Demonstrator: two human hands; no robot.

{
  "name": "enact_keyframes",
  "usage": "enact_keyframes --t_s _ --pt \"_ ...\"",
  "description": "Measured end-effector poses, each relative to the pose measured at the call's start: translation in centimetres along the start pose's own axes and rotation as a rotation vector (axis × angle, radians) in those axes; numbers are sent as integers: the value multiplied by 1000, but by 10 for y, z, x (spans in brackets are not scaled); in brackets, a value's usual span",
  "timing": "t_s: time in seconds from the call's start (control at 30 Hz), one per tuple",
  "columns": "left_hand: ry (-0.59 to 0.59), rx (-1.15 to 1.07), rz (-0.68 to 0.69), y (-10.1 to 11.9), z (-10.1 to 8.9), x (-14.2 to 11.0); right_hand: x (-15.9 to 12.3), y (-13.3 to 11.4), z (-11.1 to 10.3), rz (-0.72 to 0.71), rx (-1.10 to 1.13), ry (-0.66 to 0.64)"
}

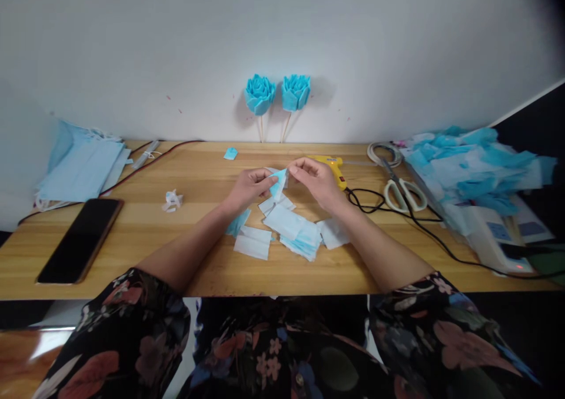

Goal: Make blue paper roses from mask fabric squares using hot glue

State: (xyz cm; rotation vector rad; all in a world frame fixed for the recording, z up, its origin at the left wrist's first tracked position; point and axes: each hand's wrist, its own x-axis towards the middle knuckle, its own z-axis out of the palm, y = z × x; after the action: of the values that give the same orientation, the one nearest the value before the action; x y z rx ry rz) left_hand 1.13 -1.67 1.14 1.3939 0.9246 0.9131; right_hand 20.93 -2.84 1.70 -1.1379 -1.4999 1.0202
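Note:
Between my two hands is a folded piece of blue and white mask fabric [278, 182], raised a little above the table. My left hand [251, 187] pinches its left side with the thumb on top. The fingers of my right hand [312, 178] are closed on its upper right corner. Below lie several cut fabric pieces [286, 221], white and light blue, partly overlapping. A yellow hot glue gun [333, 166] lies just behind my right hand, partly hidden by it. Two blue fabric flowers [260, 95] on thin sticks lean against the wall.
Face masks [83, 166] and a black phone [82, 240] are at the left, near a crumpled white scrap [172, 200]. A folded blue piece [230, 153] lies farther back. At the right are scissors [405, 194], cables, a power strip [498, 240] and a heap of blue fabric [477, 163].

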Motion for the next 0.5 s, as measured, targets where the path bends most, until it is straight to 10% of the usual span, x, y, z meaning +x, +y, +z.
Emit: enact_keyframes --t_s 0.5 --pt "-54 35 9 3 1 -4 0 -1 4 -9 -11 10"
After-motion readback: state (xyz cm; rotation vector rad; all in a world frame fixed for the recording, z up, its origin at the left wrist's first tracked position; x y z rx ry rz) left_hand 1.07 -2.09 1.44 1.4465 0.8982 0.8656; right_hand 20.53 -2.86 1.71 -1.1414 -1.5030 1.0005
